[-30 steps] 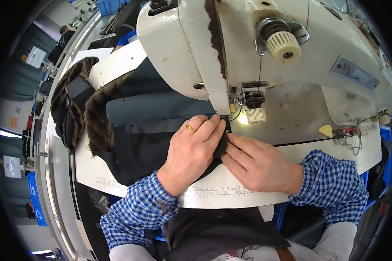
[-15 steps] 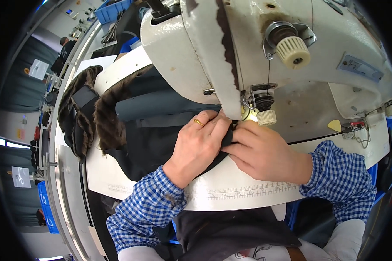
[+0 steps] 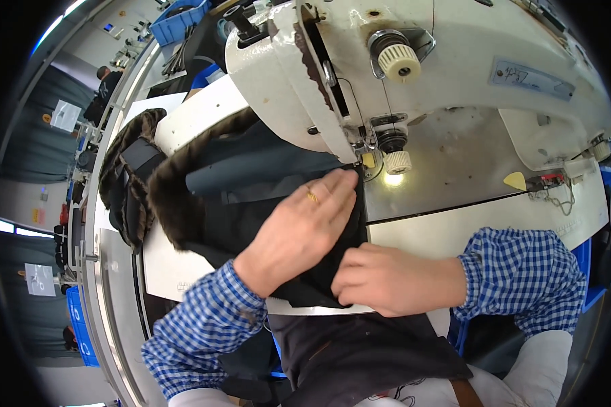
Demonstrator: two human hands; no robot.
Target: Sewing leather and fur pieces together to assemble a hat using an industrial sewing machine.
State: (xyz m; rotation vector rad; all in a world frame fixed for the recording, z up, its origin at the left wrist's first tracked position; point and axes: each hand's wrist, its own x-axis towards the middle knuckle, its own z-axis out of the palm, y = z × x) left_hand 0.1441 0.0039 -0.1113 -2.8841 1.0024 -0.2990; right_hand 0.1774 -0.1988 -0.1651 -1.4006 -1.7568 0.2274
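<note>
Dark fabric [image 3: 248, 217] with brown fur trim [image 3: 170, 197] lies on the white table [image 3: 407, 230], its corner under the presser foot area of the sewing machine [image 3: 285, 102]. My left hand [image 3: 299, 227], with a gold ring, rests on the fabric with fingers stretched flat, their tips just below the needle area. My right hand [image 3: 393, 281] has its curled fingers on the fabric's lower right edge, near the table's front. A small lamp [image 3: 393, 179] glows on the metal bed.
Another fur-trimmed piece [image 3: 129, 176] lies at the left. Blue crates stand at the upper left [image 3: 176, 24] and lower left [image 3: 82, 325]. A person [image 3: 107, 85] in dark clothing is across the aisle. A yellow pick-shaped piece [image 3: 514, 181] sits at the right of the machine bed.
My right hand has dropped from the needle area toward the table's front edge, and the fabric now reaches down there. My left fingers have straightened on the fabric.
</note>
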